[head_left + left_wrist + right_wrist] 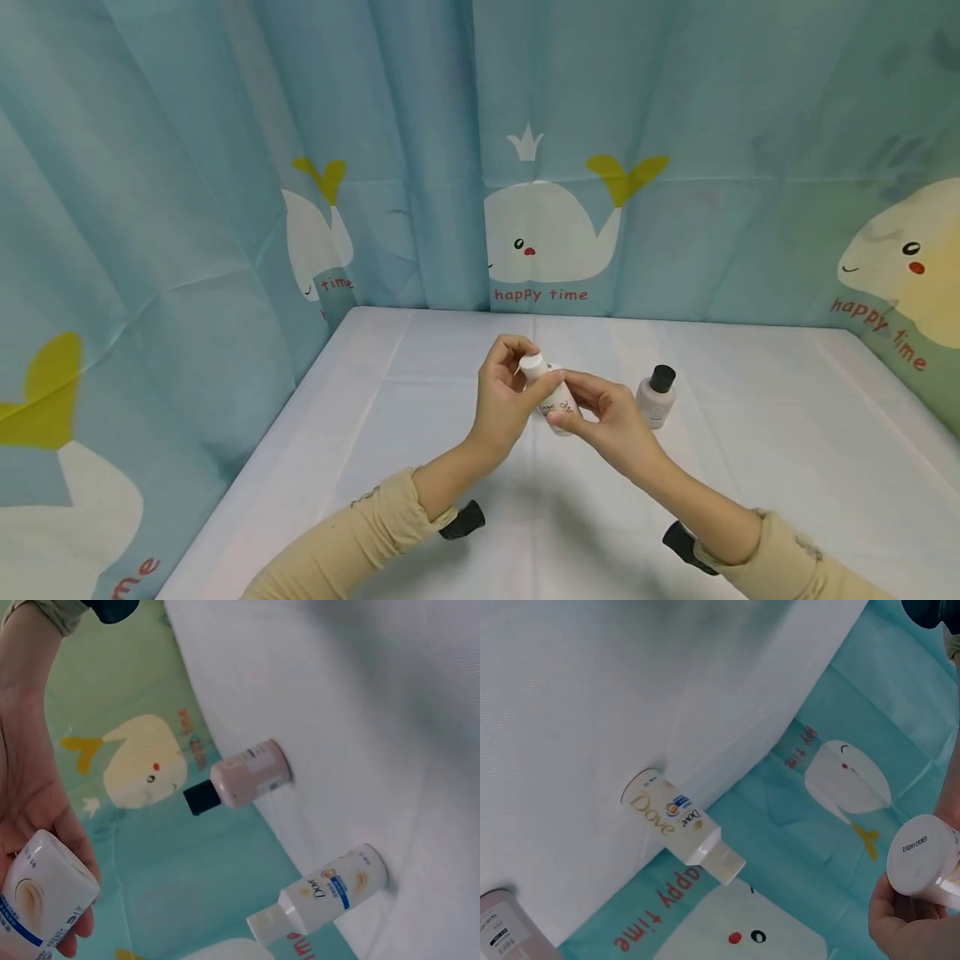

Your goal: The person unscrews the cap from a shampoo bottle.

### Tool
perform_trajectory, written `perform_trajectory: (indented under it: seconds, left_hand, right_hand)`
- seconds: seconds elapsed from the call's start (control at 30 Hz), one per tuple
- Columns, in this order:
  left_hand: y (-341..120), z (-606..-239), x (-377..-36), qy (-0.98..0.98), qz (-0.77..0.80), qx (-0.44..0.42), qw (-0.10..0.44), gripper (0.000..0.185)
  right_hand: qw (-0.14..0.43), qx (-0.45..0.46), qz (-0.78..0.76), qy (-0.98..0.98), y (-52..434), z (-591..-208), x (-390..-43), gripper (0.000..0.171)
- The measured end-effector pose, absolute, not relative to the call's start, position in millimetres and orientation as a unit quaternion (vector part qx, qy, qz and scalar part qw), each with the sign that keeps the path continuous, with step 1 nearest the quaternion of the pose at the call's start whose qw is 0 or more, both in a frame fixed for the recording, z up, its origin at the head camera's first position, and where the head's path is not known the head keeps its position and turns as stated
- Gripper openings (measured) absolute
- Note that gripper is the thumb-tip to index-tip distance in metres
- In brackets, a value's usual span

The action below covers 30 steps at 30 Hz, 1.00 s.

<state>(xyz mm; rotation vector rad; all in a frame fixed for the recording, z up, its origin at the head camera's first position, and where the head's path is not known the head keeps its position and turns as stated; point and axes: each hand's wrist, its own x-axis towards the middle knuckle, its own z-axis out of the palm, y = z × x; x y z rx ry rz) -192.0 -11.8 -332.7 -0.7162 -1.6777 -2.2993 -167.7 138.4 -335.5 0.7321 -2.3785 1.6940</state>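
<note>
Above the middle of the white cloth-covered table [375, 433], the left hand [504, 398] grips the upper part of a small white plastic bottle with a white cap and blue-and-gold label [550, 390]; its fingers are curled round the cap end and its thumb presses the side. The bottle is tilted, cap up and to the left, and held clear of the cloth. The right hand [611, 417] holds the bottle's lower end, with thumb and fingertips pinching the base. In the right wrist view the round flat bottom of the bottle shows a printed code.

Just to the right of the hands, towards the back edge of the table, a small pale pink plastic bottle with a black cap [657, 395] stands upright on the cloth. The wrist views show a second white labelled bottle [322, 894] standing on the cloth apart from the pink one. A teal curtain printed with white whales [551, 229] hangs behind the back edge and along both sides.
</note>
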Motion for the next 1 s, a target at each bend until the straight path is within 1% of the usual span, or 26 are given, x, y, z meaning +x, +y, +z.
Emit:
perform_trajectory:
  seconds: [0.17, 0.23, 0.3, 0.4, 0.47, 0.53, 0.6, 0.7, 0.77, 0.83, 0.9, 1.0]
  left_hand:
    - [-12.6, -332.2, -193.8, -0.571, -0.775, -0.246, 0.112, 0.037]
    - [-14.2, -333.9, -194.9, -0.577, -0.768, -0.253, 0.115, 0.042]
    - [-17.1, -335.4, -196.3, -0.587, -0.756, -0.265, 0.115, 0.053]
    - [-24.4, -336.2, -198.7, -0.596, -0.742, -0.288, 0.102, 0.079]
    - [-31.0, -336.1, -200.2, -0.596, -0.74, -0.303, 0.074, 0.092]
    - [-38.2, -336.1, -202.0, -0.597, -0.735, -0.319, 0.039, 0.096]
    - [-45.1, -336.9, -204.1, -0.604, -0.722, -0.336, 0.004, 0.093]
    - [-51.4, -339.1, -206.7, -0.626, -0.682, -0.377, -0.021, 0.077]
    - [-52.4, -340.1, -206.6, -0.633, -0.665, -0.396, -0.025, 0.066]
    - [-51.9, -340.5, -205.9, -0.636, -0.656, -0.406, -0.021, 0.059]
    - [-50.5, -340.6, -205.2, -0.631, -0.661, -0.406, -0.016, 0.056]
    - [-49.4, -340.4, -204.7, -0.621, -0.675, -0.398, -0.01, 0.056]
  right_hand:
    - [0.07, 0.235, 0.56, -0.791, 136.6, -332.6, -165.6, 0.047]
    - [0.074, 0.231, 0.556, -0.795, 136.2, -332.4, -164.6, 0.047]
    - [0.078, 0.229, 0.553, -0.797, 136.3, -332.8, -164.2, 0.047]
    - [0.075, 0.231, 0.557, -0.794, 136.9, -333.6, -164.7, 0.047]
    - [0.068, 0.23, 0.562, -0.792, 138.0, -334.0, -165.4, 0.048]
    - [0.059, 0.224, 0.565, -0.792, 139.6, -334.5, -166.1, 0.049]
    - [0.051, 0.216, 0.566, -0.794, 141.3, -335.0, -166.5, 0.049]
    - [0.043, 0.213, 0.568, -0.794, 144.0, -336.6, -166.4, 0.049]
    - [0.041, 0.217, 0.569, -0.792, 145.1, -337.5, -166.1, 0.049]
    - [0.038, 0.219, 0.571, -0.79, 145.4, -338.1, -165.3, 0.05]
    - [0.039, 0.219, 0.573, -0.789, 145.3, -338.5, -164.6, 0.05]
    - [0.041, 0.22, 0.577, -0.786, 144.7, -338.9, -163.6, 0.05]
